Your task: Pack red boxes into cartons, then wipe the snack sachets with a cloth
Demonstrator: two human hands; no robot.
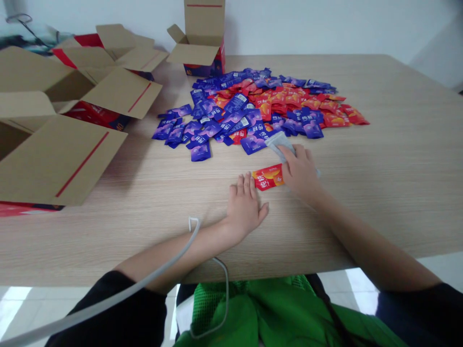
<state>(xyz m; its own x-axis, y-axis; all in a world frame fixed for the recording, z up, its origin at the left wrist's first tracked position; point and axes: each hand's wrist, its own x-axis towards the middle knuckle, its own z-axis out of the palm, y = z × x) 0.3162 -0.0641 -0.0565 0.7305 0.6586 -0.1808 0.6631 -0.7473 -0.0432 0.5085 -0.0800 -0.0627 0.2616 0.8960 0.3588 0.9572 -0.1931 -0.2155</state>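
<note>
My left hand (244, 207) lies on the wooden table with its fingers stretched out and the thumb apart, its fingertips at the left end of a red packet (267, 177). Over the right end of that packet is my right hand (300, 171), fingers bent around a pale grey cloth-like piece (281, 143); the piece reaches out past the fingertips toward the pile. Just beyond my hands spreads a pile of blue packets (220, 123) and red packets (336, 118), several of them overlapping.
Open cardboard boxes (65, 159) with raised flaps fill the left side of the table (390, 168). Another open box (204, 55) stands behind the pile. A white cable (144, 282) crosses in front of my left forearm.
</note>
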